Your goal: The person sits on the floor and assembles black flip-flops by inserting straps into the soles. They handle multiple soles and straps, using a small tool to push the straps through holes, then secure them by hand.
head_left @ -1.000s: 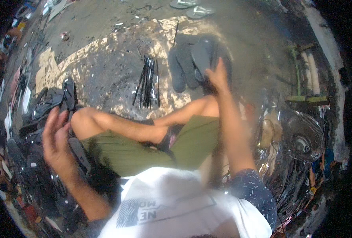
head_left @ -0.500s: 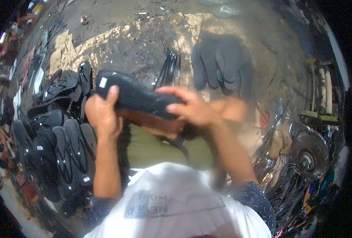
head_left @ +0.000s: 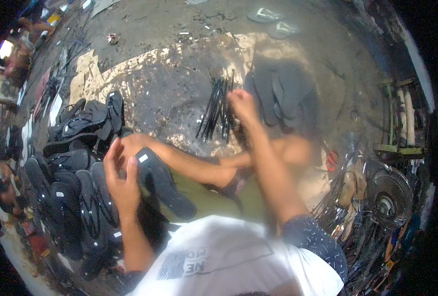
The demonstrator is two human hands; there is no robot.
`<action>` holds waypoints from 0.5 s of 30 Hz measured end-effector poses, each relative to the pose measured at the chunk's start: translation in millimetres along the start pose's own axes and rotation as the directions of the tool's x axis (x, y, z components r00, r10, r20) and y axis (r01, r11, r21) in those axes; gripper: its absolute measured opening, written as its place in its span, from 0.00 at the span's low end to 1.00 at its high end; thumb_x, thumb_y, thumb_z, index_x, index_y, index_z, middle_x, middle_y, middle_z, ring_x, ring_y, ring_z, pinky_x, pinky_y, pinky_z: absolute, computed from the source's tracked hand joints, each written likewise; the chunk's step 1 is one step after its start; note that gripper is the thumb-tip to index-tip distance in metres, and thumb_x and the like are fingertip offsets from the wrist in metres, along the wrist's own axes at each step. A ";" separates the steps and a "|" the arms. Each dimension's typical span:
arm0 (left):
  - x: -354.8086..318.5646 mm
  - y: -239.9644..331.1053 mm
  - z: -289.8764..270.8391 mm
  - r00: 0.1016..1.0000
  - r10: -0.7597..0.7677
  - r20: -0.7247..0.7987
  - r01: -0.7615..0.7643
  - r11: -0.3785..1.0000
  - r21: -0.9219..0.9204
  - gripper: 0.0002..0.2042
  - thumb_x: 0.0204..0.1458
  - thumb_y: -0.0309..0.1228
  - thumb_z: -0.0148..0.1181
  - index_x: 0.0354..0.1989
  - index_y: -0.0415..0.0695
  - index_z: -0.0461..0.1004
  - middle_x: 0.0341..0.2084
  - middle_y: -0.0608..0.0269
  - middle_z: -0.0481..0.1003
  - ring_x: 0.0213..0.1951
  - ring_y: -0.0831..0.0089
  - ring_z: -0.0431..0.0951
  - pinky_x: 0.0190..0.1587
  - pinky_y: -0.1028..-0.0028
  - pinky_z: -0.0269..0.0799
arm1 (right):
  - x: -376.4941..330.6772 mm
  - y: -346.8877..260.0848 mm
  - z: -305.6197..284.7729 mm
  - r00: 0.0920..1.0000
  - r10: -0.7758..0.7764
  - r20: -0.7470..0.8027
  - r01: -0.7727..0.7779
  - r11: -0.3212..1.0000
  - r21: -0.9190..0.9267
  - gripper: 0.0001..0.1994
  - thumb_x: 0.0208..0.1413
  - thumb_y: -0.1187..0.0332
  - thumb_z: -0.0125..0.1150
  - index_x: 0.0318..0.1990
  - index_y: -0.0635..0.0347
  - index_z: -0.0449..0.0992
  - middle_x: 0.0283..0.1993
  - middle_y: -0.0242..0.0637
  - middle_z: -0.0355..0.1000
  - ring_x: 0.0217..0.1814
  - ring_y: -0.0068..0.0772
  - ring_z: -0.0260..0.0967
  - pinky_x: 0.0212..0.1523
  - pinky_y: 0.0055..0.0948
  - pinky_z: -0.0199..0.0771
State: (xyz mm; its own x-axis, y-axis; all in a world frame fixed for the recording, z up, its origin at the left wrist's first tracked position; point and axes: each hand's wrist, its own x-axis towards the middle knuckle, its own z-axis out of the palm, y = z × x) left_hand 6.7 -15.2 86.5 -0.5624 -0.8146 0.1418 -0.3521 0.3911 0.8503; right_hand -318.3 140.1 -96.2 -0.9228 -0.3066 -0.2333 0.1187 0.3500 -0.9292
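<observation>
A black sandal sole [head_left: 167, 185] with a small white label lies slanted across my lap. Beside its labelled end is my left hand [head_left: 122, 185], fingers apart and holding nothing. My right hand [head_left: 242, 104] reaches forward to the right edge of a bundle of thin black strips [head_left: 214, 111] on the floor. Its fingers are curled together there, and whatever is between them is too small to make out. Just right of that hand, several dark soles [head_left: 290, 93] lie in a blurred group.
Black flip-flops [head_left: 68, 197] are heaped at my left. To the right are red-handled scissors [head_left: 332, 160], a round fan [head_left: 389, 197] and a tangle of dark scraps [head_left: 322, 209]. Stained cardboard [head_left: 145, 84] covers the floor ahead, with two pale-strapped sandals [head_left: 265, 16] farther off.
Both hands have let go of the black sole, which now rests on my lap. My right hand has moved forward to the strips; my left hand has come down slightly and opened.
</observation>
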 end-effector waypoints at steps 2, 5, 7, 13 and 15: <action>13.2 17.9 20.5 0.991 -0.037 0.132 0.048 0.995 -0.087 0.22 0.63 0.29 0.59 0.66 0.39 0.70 0.62 0.51 0.73 0.56 0.66 0.78 0.56 0.69 0.75 | -20.9 -29.2 -8.8 0.972 -0.227 0.064 0.216 0.965 0.149 0.12 0.59 0.65 0.67 0.45 0.63 0.80 0.34 0.35 0.80 0.37 0.26 0.75 0.41 0.29 0.75; 36.0 59.4 64.0 0.944 0.026 0.330 -0.036 0.999 0.024 0.17 0.65 0.33 0.61 0.59 0.40 0.77 0.47 0.58 0.83 0.39 0.75 0.83 0.44 0.76 0.78 | -97.1 -93.4 -19.6 0.809 -0.347 0.475 0.254 0.934 0.250 0.11 0.64 0.66 0.65 0.47 0.64 0.79 0.41 0.34 0.79 0.44 0.23 0.74 0.49 0.26 0.75; 38.3 62.6 72.4 0.954 -0.016 0.299 0.065 0.986 -0.153 0.16 0.65 0.33 0.61 0.58 0.40 0.78 0.44 0.59 0.83 0.40 0.77 0.82 0.42 0.78 0.77 | -123.1 -100.5 -11.5 0.678 -0.298 0.672 0.081 0.939 0.334 0.11 0.64 0.66 0.65 0.48 0.63 0.79 0.46 0.34 0.79 0.49 0.22 0.74 0.54 0.26 0.73; 27.5 24.3 40.1 0.990 -0.097 0.105 0.128 0.928 -0.350 0.15 0.65 0.33 0.62 0.54 0.36 0.79 0.40 0.58 0.83 0.35 0.79 0.80 0.36 0.81 0.77 | -13.6 -19.7 13.5 0.962 -0.238 0.137 0.237 0.971 0.026 0.13 0.62 0.60 0.65 0.42 0.62 0.82 0.38 0.40 0.82 0.40 0.31 0.79 0.44 0.35 0.78; 21.3 19.2 34.6 0.989 -0.112 0.102 0.139 0.937 -0.320 0.15 0.65 0.33 0.63 0.54 0.36 0.79 0.39 0.58 0.83 0.34 0.79 0.80 0.35 0.81 0.77 | 43.3 46.8 24.5 0.977 -0.189 -0.098 0.178 0.977 -0.114 0.14 0.59 0.58 0.66 0.41 0.61 0.81 0.38 0.47 0.82 0.42 0.46 0.81 0.45 0.40 0.79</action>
State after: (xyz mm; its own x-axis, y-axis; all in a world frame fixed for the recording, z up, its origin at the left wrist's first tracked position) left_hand -37.9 -10.2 88.4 -0.5926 -0.8055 -0.0064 -0.1688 0.1164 0.9787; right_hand -343.7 121.6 -156.8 -0.9601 -0.2787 -0.0242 -0.0897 0.3885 -0.9171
